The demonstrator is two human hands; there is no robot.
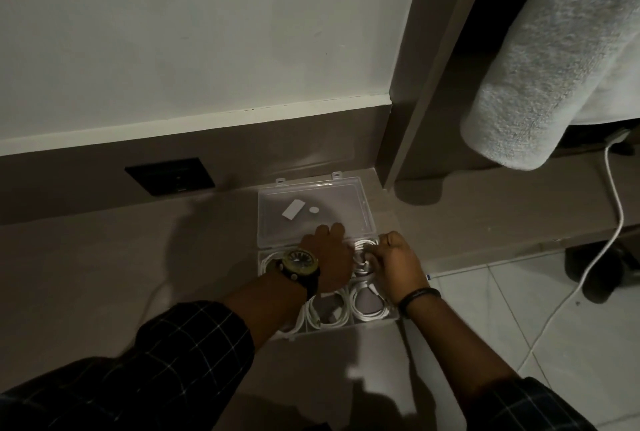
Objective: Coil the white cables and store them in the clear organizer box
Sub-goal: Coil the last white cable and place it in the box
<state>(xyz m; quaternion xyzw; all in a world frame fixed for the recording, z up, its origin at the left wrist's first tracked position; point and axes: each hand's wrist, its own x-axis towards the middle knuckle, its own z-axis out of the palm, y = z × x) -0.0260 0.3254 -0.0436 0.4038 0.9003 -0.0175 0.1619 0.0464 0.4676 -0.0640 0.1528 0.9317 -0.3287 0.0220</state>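
Sleeves (194, 354) over cable-filled organizer box (367, 325)

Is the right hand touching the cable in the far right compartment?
Touching. In the head view the right hand has its fingers curled onto the white coiled cable in the box, with no gap visible between them.

Home bathroom: hanging towel (540, 60), floor tiles (571, 333)

Grey-brown desk top (138, 257) carries the clear organizer box (346, 325), lid open, near the desk's right edge, below-right of the black wall socket (169, 176).
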